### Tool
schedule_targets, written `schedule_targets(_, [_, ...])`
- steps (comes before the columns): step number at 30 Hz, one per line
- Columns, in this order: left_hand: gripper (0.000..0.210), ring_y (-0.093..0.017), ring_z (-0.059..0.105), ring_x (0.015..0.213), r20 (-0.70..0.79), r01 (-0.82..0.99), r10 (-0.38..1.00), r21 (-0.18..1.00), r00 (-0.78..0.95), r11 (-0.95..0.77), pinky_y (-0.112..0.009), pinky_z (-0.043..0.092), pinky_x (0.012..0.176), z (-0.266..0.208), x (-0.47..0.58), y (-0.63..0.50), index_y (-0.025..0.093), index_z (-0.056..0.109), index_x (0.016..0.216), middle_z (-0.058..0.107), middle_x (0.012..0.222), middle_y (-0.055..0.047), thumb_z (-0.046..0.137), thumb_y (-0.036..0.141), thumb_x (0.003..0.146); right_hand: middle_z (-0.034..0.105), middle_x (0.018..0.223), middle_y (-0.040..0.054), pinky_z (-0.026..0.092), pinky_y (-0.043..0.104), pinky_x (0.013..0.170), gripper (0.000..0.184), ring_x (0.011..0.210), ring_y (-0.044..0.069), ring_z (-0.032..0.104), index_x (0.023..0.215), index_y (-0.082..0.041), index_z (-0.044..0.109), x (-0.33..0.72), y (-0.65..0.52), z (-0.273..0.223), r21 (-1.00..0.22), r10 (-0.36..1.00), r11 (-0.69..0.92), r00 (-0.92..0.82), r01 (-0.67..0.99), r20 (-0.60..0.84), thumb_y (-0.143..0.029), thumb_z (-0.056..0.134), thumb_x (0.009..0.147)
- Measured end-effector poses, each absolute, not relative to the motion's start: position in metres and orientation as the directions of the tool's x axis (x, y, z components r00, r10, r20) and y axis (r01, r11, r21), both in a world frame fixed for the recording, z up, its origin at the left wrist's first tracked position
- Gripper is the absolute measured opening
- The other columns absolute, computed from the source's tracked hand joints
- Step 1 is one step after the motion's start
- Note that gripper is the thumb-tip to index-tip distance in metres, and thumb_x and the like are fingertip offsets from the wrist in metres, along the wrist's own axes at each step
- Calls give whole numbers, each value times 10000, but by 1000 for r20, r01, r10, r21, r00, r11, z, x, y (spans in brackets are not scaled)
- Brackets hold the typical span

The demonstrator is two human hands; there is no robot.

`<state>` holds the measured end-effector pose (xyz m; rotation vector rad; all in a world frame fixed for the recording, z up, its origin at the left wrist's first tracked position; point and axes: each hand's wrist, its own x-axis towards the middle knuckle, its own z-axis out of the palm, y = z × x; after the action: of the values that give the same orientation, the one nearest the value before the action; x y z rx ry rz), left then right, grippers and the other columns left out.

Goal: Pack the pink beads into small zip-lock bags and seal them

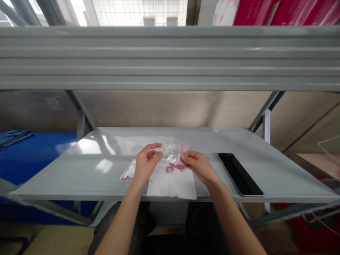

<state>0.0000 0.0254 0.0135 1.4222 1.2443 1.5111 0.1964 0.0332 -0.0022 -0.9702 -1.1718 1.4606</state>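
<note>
Forearms [126,209]: over shelf [225,141].
Right hand [200,166]: pinching clear bag [170,152].
Left hand [145,162]: curved, grip unclear.
Pink beads [178,166]: some bagged, others apparently loose.

Printed figures, upper right. The crimson package [248,17] above the grey shelf edge [170,56] bears two slanted lines in a paler tone: "2024" and, beside it, a number beginning "2404", its last characters indistinct. The neighbouring crimson package [294,16] carries a similar inscription, of which "202" is legible; the remainder is cut off by the frame or too blurred to read.
</note>
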Motion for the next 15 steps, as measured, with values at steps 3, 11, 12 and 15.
schedule_targets(3, [253, -125, 613, 664, 277, 120, 945, 958, -175, -259, -222, 462, 591, 6, 1, 22, 189, 687, 973, 704, 829, -24, 673, 233, 724, 596, 596, -12, 380, 259, 566, 298, 542, 101, 484, 682, -154, 666, 191, 32, -3, -971, 980, -67, -197, -231, -21, -399, 813, 599])
schedule_targets(11, [97, -241, 585, 1082, 529, 443, 809, 808, -255, -389, -360, 485, 855, 4, 11, 11, 223, 681, 834, 624, 1133, -75, 638, 264, 757, 581, 541, -28, 371, 247, 543, 258, 513, 90, 465, 602, -166, 645, 180, 26, 0, -975, 973, 25, -220, -219, 74, -379, 789, 627])
schedule_targets(12, [73, -229, 604, 1013, 541, 435, 814, 798, -212, -417, -352, 483, 841, 7, 13, 8, 217, 661, 800, 646, 1023, -65, 626, 275, 772, 586, 540, -29, 385, 249, 548, 257, 516, 94, 474, 594, -172, 643, 177, 24, 1, -977, 968, 43, -234, -210, 93, -380, 791, 627])
schedule_targets(15, [157, -166, 582, 713, 488, 284, 872, 842, -37, -459, -286, 476, 691, 12, 19, 0, 204, 570, 694, 595, 701, -6, 592, 320, 797, 614, 564, -25, 429, 257, 579, 264, 546, 105, 520, 589, -182, 637, 170, 17, 5, -979, 950, 79, -282, -190, 131, -385, 802, 623])
